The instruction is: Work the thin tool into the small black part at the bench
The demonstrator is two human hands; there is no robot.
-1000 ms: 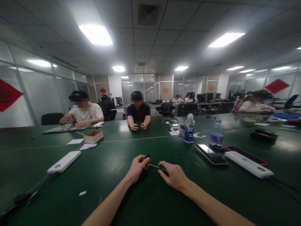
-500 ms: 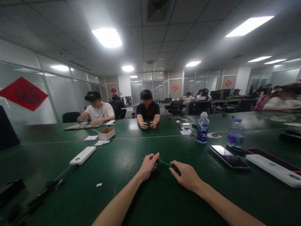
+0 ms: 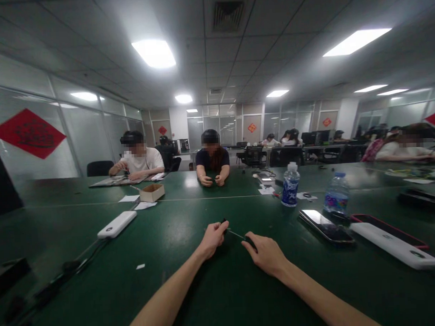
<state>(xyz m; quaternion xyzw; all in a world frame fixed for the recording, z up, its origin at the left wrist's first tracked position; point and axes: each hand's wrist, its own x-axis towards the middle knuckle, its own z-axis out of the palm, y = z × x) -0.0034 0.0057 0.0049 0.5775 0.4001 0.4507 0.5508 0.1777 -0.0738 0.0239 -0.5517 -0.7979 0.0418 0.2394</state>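
Both my forearms reach out over a dark green table (image 3: 178, 273). My left hand (image 3: 212, 238) is closed in a pinch round a small black part (image 3: 224, 222) that sticks up above the fingers. My right hand (image 3: 266, 253) is closed round the dark handle of a thin screwdriver (image 3: 237, 234). Its metal shaft runs left from that hand to the black part, bridging the small gap between the two hands. Both hands rest low, on or just above the tabletop; the handle is mostly hidden inside the fingers.
A white power bank (image 3: 117, 224) with a cable lies at the left. At the right are a phone (image 3: 326, 226), a second white power bank (image 3: 395, 245) and two water bottles (image 3: 290, 184). A cardboard box (image 3: 152, 192) and paper scraps lie farther off. Other people sit across the table.
The camera swung left over the last second, so everything slid to the right in the picture. My hands kept the same grip on the black part and the screwdriver.
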